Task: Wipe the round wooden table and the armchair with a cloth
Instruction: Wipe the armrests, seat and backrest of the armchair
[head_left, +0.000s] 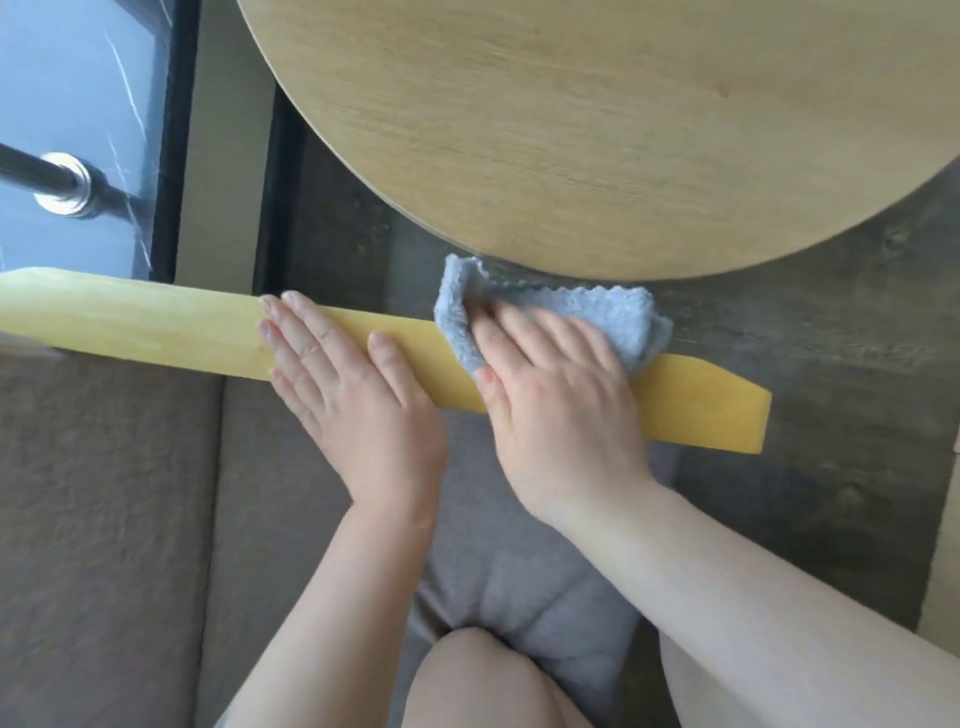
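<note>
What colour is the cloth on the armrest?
Light blue cloth, under the right hand; head view.

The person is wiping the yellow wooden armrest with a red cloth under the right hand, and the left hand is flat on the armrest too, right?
Not quite: the head view shows the crumpled cloth is light blue, not red. It is under the right hand on the yellow wooden armrest, with the left hand flat beside it.

A home lounge: upholstered armchair (104, 493), round wooden table (597, 130).
</note>
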